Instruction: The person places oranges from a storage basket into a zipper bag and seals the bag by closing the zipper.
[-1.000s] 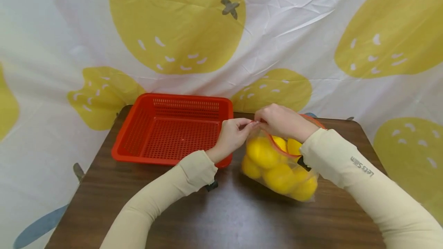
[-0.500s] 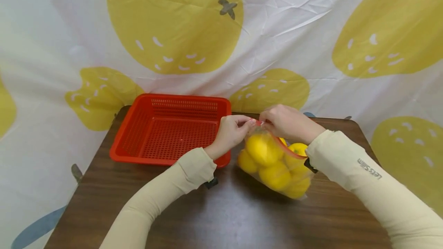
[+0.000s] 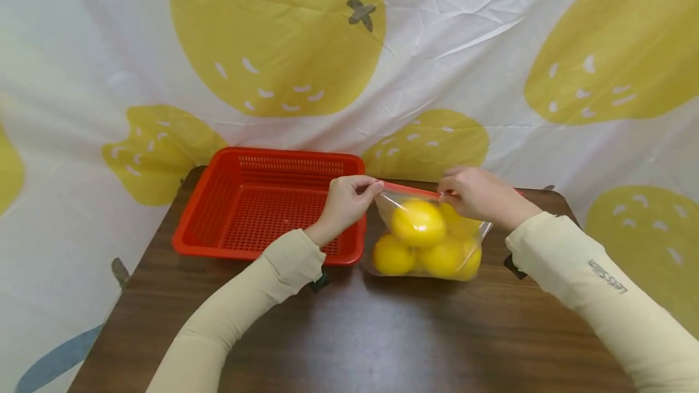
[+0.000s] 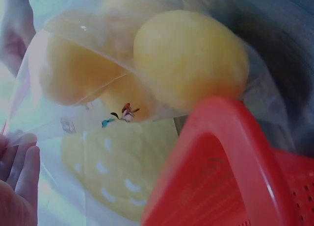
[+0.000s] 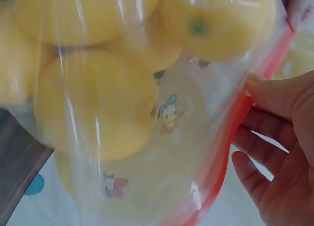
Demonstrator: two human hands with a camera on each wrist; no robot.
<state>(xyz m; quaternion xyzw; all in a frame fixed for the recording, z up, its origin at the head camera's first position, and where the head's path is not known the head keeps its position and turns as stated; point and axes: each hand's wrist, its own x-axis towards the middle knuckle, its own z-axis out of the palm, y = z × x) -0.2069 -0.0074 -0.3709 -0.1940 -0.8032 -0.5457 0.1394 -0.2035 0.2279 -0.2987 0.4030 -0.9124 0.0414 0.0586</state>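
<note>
A clear zip bag with a red zip strip holds several round yellow citrus fruits. My left hand pinches the bag's top left corner between thumb and fingers. Farther right along the strip, my right hand pinches the zip with thumb and index finger. In the right wrist view, that hand has its thumb on the red strip, other fingers behind it. One fruit shows a green stem mark, and small cartoon figures are printed on the plastic.
A red slotted plastic basket stands left of the bag, behind my left forearm; no contents show in it. Both rest on a dark wooden table. A fruit-patterned cloth hangs right behind the table's back edge.
My hands, close together before, have drawn apart along the zip, the right moving right and the left slightly left. The bag has turned to face me, its top edge now stretched straighter.
</note>
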